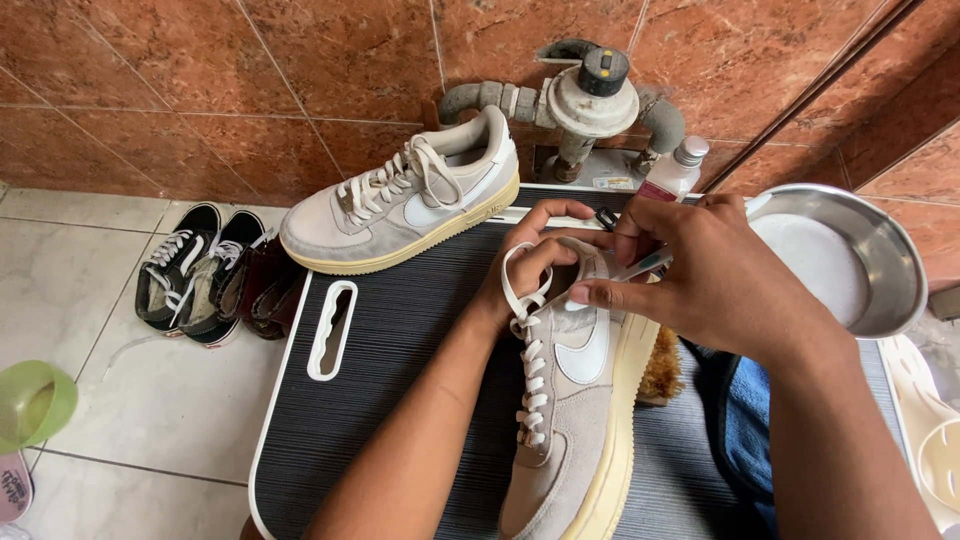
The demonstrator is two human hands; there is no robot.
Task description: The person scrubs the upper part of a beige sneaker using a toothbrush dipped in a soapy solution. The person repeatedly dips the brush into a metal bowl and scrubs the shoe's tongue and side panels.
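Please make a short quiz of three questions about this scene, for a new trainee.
1. True or false: the left hand is at the collar of the grey shoe.
2. What lies left of the stool on the floor? A) black sneakers B) a bucket C) a broom
3. Fill in: the second shoe rests against the ____ wall.

Key
1. True; the right hand holds a thin tool beside it.
2. A.
3. Tiled.
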